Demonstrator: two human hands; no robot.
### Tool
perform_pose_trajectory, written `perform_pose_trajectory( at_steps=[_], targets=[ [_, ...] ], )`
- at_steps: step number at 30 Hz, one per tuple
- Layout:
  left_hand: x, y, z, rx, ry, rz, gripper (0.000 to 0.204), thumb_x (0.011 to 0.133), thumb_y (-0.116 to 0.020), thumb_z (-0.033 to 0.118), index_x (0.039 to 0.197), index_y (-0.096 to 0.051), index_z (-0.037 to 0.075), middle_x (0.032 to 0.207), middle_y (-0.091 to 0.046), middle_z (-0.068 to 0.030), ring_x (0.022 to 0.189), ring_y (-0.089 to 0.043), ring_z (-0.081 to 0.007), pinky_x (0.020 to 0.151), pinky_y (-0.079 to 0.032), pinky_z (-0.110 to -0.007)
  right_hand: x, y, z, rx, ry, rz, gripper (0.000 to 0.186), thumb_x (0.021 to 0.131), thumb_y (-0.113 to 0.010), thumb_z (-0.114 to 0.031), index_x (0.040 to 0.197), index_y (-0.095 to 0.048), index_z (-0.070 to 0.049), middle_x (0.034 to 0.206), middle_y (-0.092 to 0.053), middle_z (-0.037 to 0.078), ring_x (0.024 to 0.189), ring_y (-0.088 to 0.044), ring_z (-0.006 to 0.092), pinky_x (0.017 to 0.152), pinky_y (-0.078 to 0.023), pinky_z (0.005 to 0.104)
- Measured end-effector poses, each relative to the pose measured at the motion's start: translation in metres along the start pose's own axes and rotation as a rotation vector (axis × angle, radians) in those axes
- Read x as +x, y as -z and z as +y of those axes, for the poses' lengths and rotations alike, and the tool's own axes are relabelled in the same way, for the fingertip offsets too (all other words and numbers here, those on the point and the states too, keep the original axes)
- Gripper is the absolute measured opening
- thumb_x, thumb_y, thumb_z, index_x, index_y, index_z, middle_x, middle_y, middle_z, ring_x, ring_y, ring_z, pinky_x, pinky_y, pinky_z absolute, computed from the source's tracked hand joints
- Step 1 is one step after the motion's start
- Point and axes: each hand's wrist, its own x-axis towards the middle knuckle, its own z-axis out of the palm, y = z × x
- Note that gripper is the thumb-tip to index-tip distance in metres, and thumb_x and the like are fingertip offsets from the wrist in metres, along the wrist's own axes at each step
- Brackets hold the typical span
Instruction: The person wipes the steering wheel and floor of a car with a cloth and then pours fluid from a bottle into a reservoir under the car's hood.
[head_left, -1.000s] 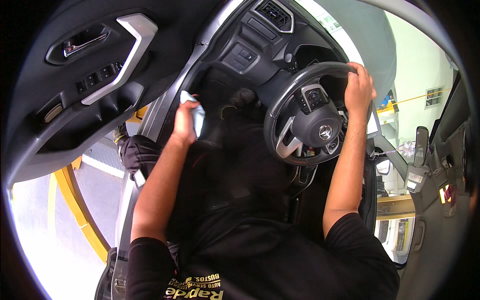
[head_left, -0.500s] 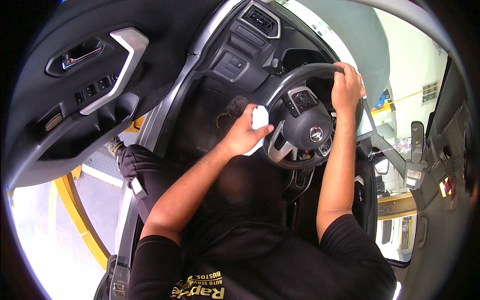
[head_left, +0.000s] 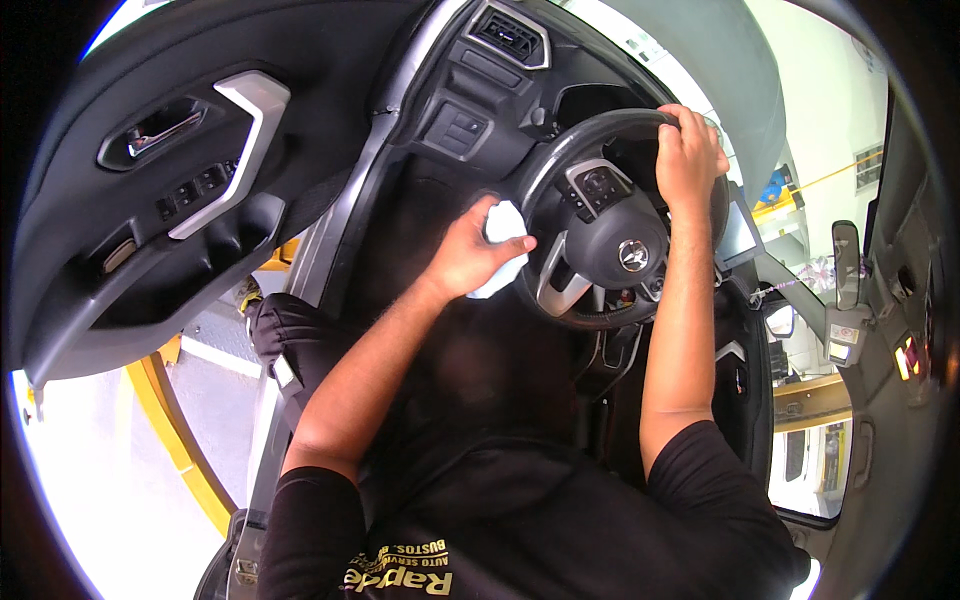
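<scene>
My left hand (head_left: 475, 250) is closed around a pale blue cloth (head_left: 504, 220), held just at the left side of the black steering wheel (head_left: 565, 135). My right hand (head_left: 688, 160) grips the top right part of the wheel's rim, fingers curled over it. The wheel's hub (head_left: 620, 230) and its button pad (head_left: 593, 187) lie between my two hands, with silver trim on the lower spoke.
The open door (head_left: 110, 270) fills the left side, beside the sill (head_left: 335, 220) and a yellow frame (head_left: 170, 420) outside. The dashboard (head_left: 485, 100) is ahead of the wheel. A mirror (head_left: 847, 262) and a hanging ornament (head_left: 820, 275) are at the right.
My left hand has swung right with the cloth, from near the door sill to the wheel, then shifted slightly. My right hand stays on the rim, a little farther left in view.
</scene>
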Motion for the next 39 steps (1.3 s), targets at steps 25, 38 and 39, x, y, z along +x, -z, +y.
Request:
perform_pose_trajectory(
  at_steps=[25,38,39],
  targets=[
    [-0.050,0.035,-0.092,0.358,0.483,0.103,0.067,0.082,-0.072,0.036,0.132,-0.050,-0.003,0.119,-0.064,-0.0265,0.110,-0.063,-0.0361,0.096,-0.048,-0.041,0.000,-0.008,0.020,-0.036,0.012,-0.012,0.034,0.091,-0.044,-0.031,0.115,-0.066,-0.020,0.118,-0.064,-0.001,0.118,-0.054,0.0229,0.106,-0.023,0.0497],
    [-0.048,0.043,-0.094,0.441,0.514,0.116,0.072,0.081,-0.072,0.037,0.138,-0.047,0.001,0.125,-0.062,-0.0267,0.118,-0.060,-0.0379,0.101,-0.046,-0.041,0.002,0.001,0.014,-0.134,-0.016,-0.092,0.036,0.094,-0.043,-0.033,0.121,-0.064,-0.020,0.125,-0.063,0.003,0.119,-0.055,0.0284,0.104,-0.031,0.0488],
    [-0.042,0.039,-0.089,0.455,0.500,0.127,0.074,0.081,-0.072,0.037,0.140,-0.046,0.000,0.126,-0.061,-0.0268,0.119,-0.060,-0.0378,0.102,-0.046,-0.042,0.002,0.001,0.014,-0.132,-0.007,-0.091,0.036,0.094,-0.043,-0.033,0.121,-0.064,-0.020,0.125,-0.063,0.003,0.119,-0.055,0.0284,0.104,-0.031,0.0488]
  ],
)
